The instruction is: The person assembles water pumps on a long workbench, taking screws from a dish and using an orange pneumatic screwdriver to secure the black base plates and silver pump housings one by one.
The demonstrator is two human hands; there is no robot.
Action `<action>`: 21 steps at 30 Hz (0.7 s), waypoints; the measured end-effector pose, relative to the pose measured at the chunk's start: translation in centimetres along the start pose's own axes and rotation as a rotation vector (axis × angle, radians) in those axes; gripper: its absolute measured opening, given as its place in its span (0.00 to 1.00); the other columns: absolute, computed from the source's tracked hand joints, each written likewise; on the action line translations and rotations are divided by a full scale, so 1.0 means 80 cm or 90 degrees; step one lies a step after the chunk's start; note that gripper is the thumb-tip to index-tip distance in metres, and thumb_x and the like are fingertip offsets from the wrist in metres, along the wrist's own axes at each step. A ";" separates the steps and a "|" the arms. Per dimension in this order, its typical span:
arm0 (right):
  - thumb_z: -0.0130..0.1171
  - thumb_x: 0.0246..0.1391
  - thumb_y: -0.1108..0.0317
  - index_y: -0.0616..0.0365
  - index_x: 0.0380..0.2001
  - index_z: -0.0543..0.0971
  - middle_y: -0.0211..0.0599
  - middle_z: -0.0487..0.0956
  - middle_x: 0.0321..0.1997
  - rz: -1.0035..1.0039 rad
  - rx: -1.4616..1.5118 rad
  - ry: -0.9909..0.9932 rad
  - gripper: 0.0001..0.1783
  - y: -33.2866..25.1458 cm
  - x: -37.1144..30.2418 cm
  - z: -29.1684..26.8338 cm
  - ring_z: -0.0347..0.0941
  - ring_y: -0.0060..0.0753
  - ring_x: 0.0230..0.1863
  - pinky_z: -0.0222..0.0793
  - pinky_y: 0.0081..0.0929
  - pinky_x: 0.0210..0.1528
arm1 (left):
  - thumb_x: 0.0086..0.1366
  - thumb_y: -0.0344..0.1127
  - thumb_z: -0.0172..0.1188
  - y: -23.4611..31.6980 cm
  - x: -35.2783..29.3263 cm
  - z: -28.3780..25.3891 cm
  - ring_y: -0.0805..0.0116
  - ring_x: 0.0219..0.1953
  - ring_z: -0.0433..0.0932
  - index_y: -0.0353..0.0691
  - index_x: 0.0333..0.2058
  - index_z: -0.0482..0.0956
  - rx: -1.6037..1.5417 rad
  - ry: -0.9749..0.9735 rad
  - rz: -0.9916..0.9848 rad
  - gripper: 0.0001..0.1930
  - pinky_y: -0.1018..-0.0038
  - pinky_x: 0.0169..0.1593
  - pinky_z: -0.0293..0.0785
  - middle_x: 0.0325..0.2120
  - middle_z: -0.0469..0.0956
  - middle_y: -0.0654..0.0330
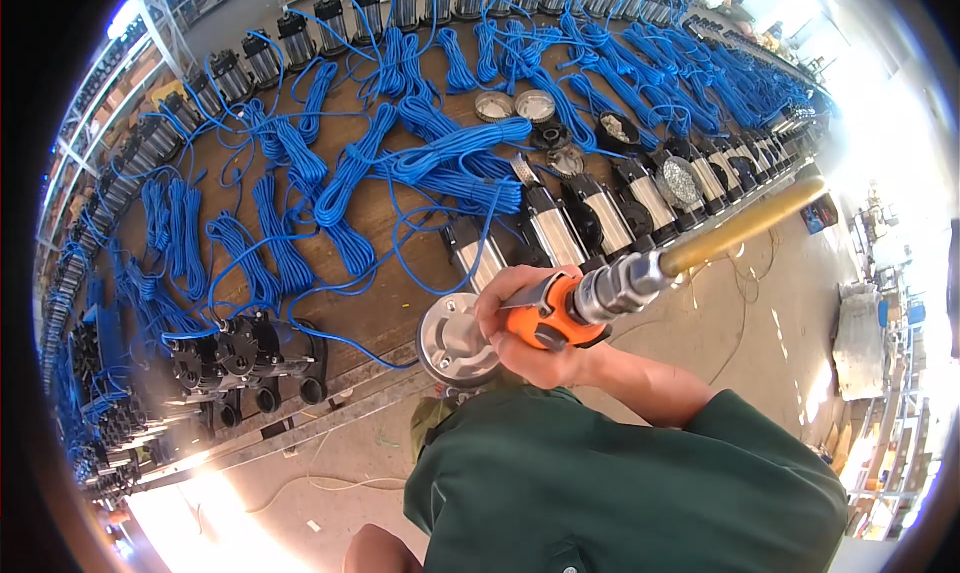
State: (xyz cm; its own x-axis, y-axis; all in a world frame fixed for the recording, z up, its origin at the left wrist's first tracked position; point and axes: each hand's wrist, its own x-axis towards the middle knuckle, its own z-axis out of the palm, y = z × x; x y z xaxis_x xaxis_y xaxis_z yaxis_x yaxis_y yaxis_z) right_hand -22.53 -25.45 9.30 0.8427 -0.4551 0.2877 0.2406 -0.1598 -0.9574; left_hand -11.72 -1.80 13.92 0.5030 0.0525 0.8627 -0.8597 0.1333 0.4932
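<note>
Gripping an orange power tool (pixel 572 331) beside a round metal part (pixel 440 345), right hand (pixel 518 351); left hand hidden, its state unclear.

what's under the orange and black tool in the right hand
Beneath the tool, part of a round, silver-coloured metal disc shows. The right hand covers some of it, and the tool's working tip cannot be seen.

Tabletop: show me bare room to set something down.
Bare tabletop lies between blue cable coils, silver motors and the round metal disc, with loose cable bordering it. Crowded: the upper right, heaped with coils, and the motor-lined far edge.
</note>
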 end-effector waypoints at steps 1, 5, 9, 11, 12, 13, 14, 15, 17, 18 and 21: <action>0.57 0.42 0.79 0.61 0.34 0.74 0.31 0.76 0.29 0.010 0.011 0.024 0.11 0.001 -0.001 0.000 0.72 0.18 0.31 0.70 0.20 0.34 | 0.60 0.43 0.57 -0.001 0.001 0.001 0.59 0.41 0.73 0.46 0.49 0.68 -0.012 0.008 0.004 0.20 0.64 0.45 0.65 0.37 0.78 0.52; 0.56 0.43 0.80 0.62 0.34 0.73 0.31 0.76 0.29 0.016 0.032 0.033 0.12 0.006 -0.005 0.006 0.72 0.18 0.31 0.70 0.21 0.35 | 0.60 0.46 0.57 0.004 0.000 -0.008 0.58 0.45 0.72 0.48 0.53 0.64 -0.028 0.039 0.026 0.24 0.61 0.49 0.63 0.40 0.77 0.51; 0.57 0.41 0.81 0.62 0.32 0.74 0.31 0.76 0.28 0.004 0.023 0.050 0.11 0.013 -0.005 0.004 0.73 0.19 0.30 0.71 0.21 0.34 | 0.60 0.50 0.56 0.010 0.000 -0.012 0.57 0.49 0.70 0.50 0.57 0.60 -0.051 0.071 0.049 0.28 0.58 0.53 0.61 0.42 0.77 0.51; 0.58 0.41 0.80 0.62 0.31 0.75 0.30 0.77 0.27 0.031 0.066 0.077 0.10 0.015 -0.005 0.005 0.73 0.19 0.29 0.71 0.21 0.33 | 0.60 0.52 0.55 0.013 0.002 -0.016 0.57 0.51 0.70 0.51 0.59 0.58 -0.062 0.088 0.063 0.31 0.57 0.55 0.60 0.44 0.77 0.50; 0.59 0.40 0.80 0.61 0.30 0.75 0.31 0.78 0.27 0.031 0.059 0.079 0.10 0.016 -0.005 0.005 0.74 0.19 0.28 0.71 0.21 0.32 | 0.60 0.53 0.55 0.015 0.002 -0.018 0.57 0.52 0.69 0.51 0.59 0.56 -0.071 0.097 0.071 0.32 0.56 0.56 0.59 0.44 0.77 0.50; 0.59 0.40 0.80 0.61 0.30 0.75 0.31 0.78 0.27 0.025 0.051 0.076 0.10 0.017 -0.004 0.005 0.74 0.19 0.28 0.71 0.21 0.32 | 0.61 0.54 0.55 0.018 0.003 -0.019 0.56 0.53 0.69 0.52 0.60 0.55 -0.082 0.105 0.081 0.33 0.56 0.57 0.59 0.45 0.76 0.50; 0.59 0.39 0.80 0.62 0.29 0.76 0.31 0.78 0.27 0.021 0.040 0.075 0.09 0.018 -0.004 0.005 0.74 0.19 0.28 0.71 0.21 0.32 | 0.61 0.55 0.55 0.020 0.003 -0.020 0.56 0.54 0.69 0.52 0.61 0.54 -0.099 0.117 0.091 0.34 0.55 0.58 0.58 0.45 0.76 0.50; 0.59 0.39 0.80 0.62 0.29 0.76 0.31 0.78 0.27 0.016 0.030 0.074 0.09 0.019 -0.004 0.005 0.74 0.19 0.28 0.71 0.21 0.32 | 0.61 0.56 0.54 0.024 0.005 -0.021 0.56 0.55 0.68 0.52 0.62 0.53 -0.117 0.131 0.103 0.35 0.54 0.59 0.57 0.46 0.76 0.50; 0.59 0.40 0.79 0.62 0.29 0.76 0.32 0.78 0.27 0.033 0.027 0.054 0.09 0.020 -0.003 0.002 0.74 0.20 0.29 0.72 0.21 0.32 | 0.61 0.57 0.54 0.037 0.010 -0.024 0.55 0.57 0.68 0.53 0.64 0.51 -0.170 0.169 0.140 0.37 0.53 0.61 0.56 0.47 0.76 0.49; 0.58 0.40 0.79 0.62 0.29 0.76 0.32 0.78 0.28 0.038 0.046 0.054 0.09 0.015 -0.002 0.003 0.75 0.20 0.29 0.72 0.21 0.32 | 0.61 0.58 0.54 0.048 0.012 -0.028 0.55 0.58 0.67 0.54 0.65 0.50 -0.216 0.196 0.168 0.38 0.52 0.61 0.56 0.48 0.76 0.49; 0.57 0.41 0.79 0.63 0.35 0.76 0.34 0.79 0.30 0.042 0.072 0.042 0.13 0.010 0.000 -0.004 0.75 0.21 0.31 0.72 0.21 0.34 | 0.61 0.61 0.53 0.062 -0.003 -0.026 0.54 0.61 0.67 0.55 0.68 0.47 -0.358 0.232 0.189 0.42 0.50 0.64 0.54 0.50 0.76 0.49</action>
State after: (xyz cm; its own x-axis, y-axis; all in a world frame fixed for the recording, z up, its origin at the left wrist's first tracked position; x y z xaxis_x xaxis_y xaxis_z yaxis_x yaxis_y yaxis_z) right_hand -22.52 -25.83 8.53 0.8262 -0.5180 0.2213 0.2414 -0.0294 -0.9700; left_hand -15.88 0.92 15.94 0.3381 0.4777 0.8109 -0.8379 0.5451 0.0282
